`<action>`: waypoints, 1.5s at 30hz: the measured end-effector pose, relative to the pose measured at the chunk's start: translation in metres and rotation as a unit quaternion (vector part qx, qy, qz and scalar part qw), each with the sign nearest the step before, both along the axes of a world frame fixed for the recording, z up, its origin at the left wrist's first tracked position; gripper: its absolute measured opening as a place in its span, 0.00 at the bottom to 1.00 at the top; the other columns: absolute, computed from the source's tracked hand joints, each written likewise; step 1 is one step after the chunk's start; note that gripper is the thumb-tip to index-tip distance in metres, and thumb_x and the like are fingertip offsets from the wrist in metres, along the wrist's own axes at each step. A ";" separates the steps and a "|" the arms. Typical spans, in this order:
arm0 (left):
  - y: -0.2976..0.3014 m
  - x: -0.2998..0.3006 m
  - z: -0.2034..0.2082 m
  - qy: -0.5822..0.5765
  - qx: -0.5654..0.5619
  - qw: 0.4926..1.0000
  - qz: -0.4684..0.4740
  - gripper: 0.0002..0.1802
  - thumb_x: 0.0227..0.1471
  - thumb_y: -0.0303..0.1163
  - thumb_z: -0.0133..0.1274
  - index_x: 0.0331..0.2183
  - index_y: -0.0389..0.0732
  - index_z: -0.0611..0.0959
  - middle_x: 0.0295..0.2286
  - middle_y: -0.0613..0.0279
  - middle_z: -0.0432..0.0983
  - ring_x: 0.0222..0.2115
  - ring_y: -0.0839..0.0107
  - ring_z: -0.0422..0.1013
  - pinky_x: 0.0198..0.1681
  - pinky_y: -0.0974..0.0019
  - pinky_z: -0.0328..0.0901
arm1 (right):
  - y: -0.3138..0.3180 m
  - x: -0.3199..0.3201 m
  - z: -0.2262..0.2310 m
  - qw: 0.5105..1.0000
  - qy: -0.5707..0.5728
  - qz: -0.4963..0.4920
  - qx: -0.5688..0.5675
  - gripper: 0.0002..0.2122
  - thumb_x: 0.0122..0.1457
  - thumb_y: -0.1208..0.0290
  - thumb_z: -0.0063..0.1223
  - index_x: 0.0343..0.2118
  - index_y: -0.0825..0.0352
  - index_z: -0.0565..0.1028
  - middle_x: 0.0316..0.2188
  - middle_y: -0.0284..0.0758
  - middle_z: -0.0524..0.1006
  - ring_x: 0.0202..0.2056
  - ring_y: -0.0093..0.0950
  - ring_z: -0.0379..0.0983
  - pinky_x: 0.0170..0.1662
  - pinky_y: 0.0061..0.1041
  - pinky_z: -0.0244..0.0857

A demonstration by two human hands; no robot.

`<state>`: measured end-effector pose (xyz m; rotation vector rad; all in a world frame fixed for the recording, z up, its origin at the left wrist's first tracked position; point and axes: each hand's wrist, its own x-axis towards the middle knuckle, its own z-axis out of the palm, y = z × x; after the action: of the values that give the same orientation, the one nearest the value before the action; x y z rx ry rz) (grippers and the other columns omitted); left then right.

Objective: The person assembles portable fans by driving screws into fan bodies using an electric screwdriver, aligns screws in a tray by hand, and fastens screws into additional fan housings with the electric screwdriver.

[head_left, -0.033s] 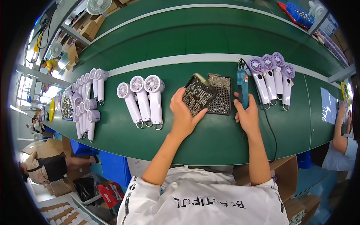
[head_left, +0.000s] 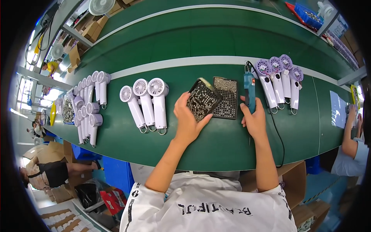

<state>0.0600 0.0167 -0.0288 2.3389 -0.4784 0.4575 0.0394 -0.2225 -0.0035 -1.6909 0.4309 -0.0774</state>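
In my left hand (head_left: 186, 118) is a black tray of small loose screws (head_left: 201, 101), gripped by its near corner and tilted. Its right edge overlaps a second black tray (head_left: 227, 106), which lies on the table with rows of holes and a heap of screws at its far end. My right hand (head_left: 255, 118) is wrapped round a teal electric screwdriver (head_left: 251, 91), its thin bit toward me and a black cord running off it. White handheld fans (head_left: 159, 104) lie left of my left hand. Right of the screwdriver are several fans with purple heads (head_left: 275, 63).
More white fans (head_left: 92, 116) lie at the far left beside a bin of metal parts (head_left: 68, 110). A white rail (head_left: 185, 61) crosses the green table (head_left: 216, 150). At the right edge a co-worker's arm (head_left: 349, 129) reaches near a clear plastic sheet (head_left: 338, 108).
The screws in the tray in my left hand were smeared into streaks before and are now sharper, and the tray has shifted slightly. My right hand and the screwdriver look nearly the same.
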 end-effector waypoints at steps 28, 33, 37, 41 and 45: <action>0.039 0.028 0.019 0.060 0.042 0.974 -0.216 0.52 0.42 0.38 0.72 0.60 0.36 0.58 0.60 0.40 0.58 0.60 0.43 0.57 0.65 0.48 0.51 | 0.000 0.000 0.004 1.000 0.005 0.006 0.008 0.15 0.61 0.68 0.58 0.46 0.72 0.70 0.42 0.34 0.81 0.16 0.18 0.69 0.18 0.22 0.64; 0.048 0.031 0.032 0.080 0.045 0.957 -0.275 0.48 0.44 0.42 0.71 0.59 0.36 0.62 0.59 0.44 0.60 0.61 0.42 0.56 0.65 0.46 0.51 | -0.001 0.002 0.000 1.000 -0.024 -0.002 0.019 0.14 0.61 0.68 0.58 0.45 0.72 0.71 0.39 0.34 0.82 0.15 0.18 0.69 0.17 0.21 0.63; 0.058 0.043 0.044 0.126 0.103 0.912 -0.376 0.47 0.43 0.40 0.71 0.59 0.38 0.62 0.58 0.44 0.62 0.61 0.44 0.58 0.68 0.42 0.47 | -0.001 0.005 0.000 1.000 0.000 0.015 0.007 0.14 0.61 0.68 0.58 0.45 0.72 0.72 0.37 0.34 0.82 0.16 0.17 0.68 0.18 0.21 0.63; 0.070 0.071 0.054 0.117 0.174 0.866 -0.455 0.48 0.43 0.38 0.71 0.60 0.43 0.61 0.59 0.47 0.63 0.63 0.49 0.59 0.70 0.38 0.42 | 0.000 0.004 0.000 1.000 -0.023 0.000 0.019 0.14 0.61 0.68 0.58 0.45 0.72 0.72 0.36 0.33 0.82 0.15 0.17 0.68 0.17 0.20 0.63; 0.066 0.089 0.072 0.158 0.218 0.810 -0.521 0.48 0.41 0.34 0.69 0.61 0.40 0.63 0.60 0.51 0.63 0.66 0.51 0.55 0.71 0.40 0.42 | -0.002 0.003 -0.003 0.999 -0.025 -0.003 0.022 0.15 0.61 0.68 0.58 0.45 0.72 0.72 0.38 0.33 0.82 0.15 0.17 0.67 0.17 0.20 0.62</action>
<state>0.1489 0.0831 0.0437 2.0551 -1.6804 -0.6158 0.0427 -0.2242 -0.0062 -1.6410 0.3976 -0.1132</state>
